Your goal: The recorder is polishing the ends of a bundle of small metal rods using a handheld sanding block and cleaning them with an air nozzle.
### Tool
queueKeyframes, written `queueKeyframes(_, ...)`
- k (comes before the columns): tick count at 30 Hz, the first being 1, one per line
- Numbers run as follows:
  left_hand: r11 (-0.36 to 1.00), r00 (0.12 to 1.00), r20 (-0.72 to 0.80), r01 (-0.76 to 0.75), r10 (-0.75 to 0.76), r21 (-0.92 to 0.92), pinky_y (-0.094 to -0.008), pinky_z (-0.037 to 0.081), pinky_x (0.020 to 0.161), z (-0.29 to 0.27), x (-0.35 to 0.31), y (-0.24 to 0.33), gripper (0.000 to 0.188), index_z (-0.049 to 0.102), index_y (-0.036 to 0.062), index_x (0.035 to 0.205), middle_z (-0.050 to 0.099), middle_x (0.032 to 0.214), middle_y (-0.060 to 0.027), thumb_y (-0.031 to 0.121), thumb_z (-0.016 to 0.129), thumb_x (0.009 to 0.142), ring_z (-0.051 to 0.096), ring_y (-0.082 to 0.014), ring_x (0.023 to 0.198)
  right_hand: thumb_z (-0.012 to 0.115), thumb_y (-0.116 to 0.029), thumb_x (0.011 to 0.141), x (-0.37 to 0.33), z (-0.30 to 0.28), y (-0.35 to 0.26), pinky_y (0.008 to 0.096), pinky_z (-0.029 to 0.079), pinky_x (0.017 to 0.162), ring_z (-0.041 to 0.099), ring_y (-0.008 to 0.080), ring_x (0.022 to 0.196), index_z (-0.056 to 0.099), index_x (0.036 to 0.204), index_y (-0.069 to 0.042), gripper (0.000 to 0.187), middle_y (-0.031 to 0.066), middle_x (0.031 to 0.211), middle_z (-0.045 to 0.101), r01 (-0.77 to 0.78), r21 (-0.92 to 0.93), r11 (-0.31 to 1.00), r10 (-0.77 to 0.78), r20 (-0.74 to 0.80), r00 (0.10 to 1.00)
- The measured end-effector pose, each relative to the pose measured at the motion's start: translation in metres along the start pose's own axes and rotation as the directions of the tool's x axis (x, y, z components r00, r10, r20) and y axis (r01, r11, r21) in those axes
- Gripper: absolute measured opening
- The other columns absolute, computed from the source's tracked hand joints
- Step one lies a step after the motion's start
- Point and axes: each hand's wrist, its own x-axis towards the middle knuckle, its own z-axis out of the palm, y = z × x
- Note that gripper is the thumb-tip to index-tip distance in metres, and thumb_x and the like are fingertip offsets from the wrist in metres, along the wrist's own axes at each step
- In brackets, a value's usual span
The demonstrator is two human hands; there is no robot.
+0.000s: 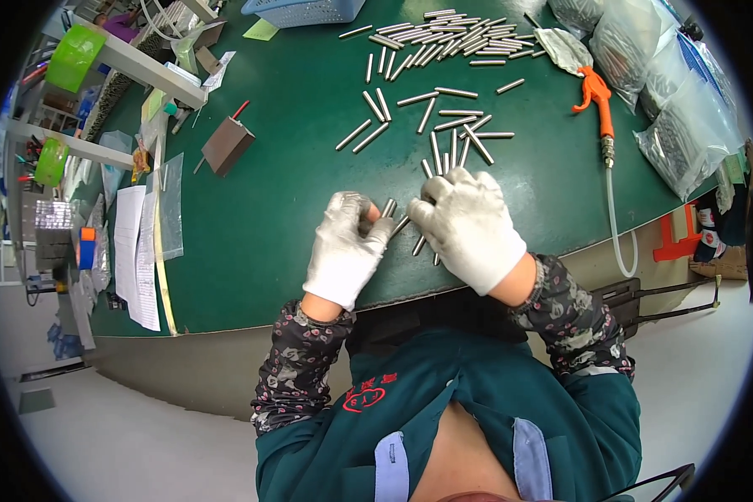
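White work gloves cover both hands, which are close together near the table's front edge. My left hand is closed round a short, shiny steel pin that sticks up between thumb and fingers. Curled just to its right is my right hand, its fingertips on another steel pin that slants toward the left glove. Several more pins lie under and beside the right hand, partly hidden by it. Ahead of the hands, loose pins are scattered on the green tabletop, with a denser pile behind.
An orange air blow gun with a clear hose lies at right, beside bulging plastic bags. A blue basket stands at the far edge. On the left are a brown block, paper sheets and grey posts.
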Motion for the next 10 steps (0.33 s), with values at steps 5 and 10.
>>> queueKeyframes(5, 0.999, 0.995, -0.096, -0.001, 0.005, 0.039, -0.0289, 0.047, 0.062, -0.014, 0.006, -0.011, 0.014, 0.054, 0.0013, 0.078, 0.053, 0.083, -0.0087, 0.006, 0.065, 0.070, 0.056, -0.0186, 0.066, 0.053, -0.015, 0.072, 0.025, 0.011, 0.000, 0.0332, 0.041, 0.068, 0.054, 0.0203, 0.083, 0.063, 0.078, -0.012, 0.012, 0.0032, 0.078, 0.055, 0.199, -0.119, 0.973, -0.177, 0.173, 0.969)
queueKeyframes(10, 0.925, 0.977, -0.065, -0.169, 0.202, 0.339, -0.0356, 0.048, 0.066, -0.023, 0.013, -0.021, 0.017, 0.055, 0.0040, 0.081, 0.054, 0.090, -0.0100, 0.007, 0.067, 0.069, 0.058, -0.0219, 0.077, 0.056, -0.018, 0.069, 0.034, 0.012, 0.003, 0.0364, 0.042, 0.068, 0.053, 0.0214, 0.085, 0.063, 0.078, -0.011, 0.012, 0.0042, 0.079, 0.055, 0.320, -0.181, 0.930, -0.252, 0.320, 0.913)
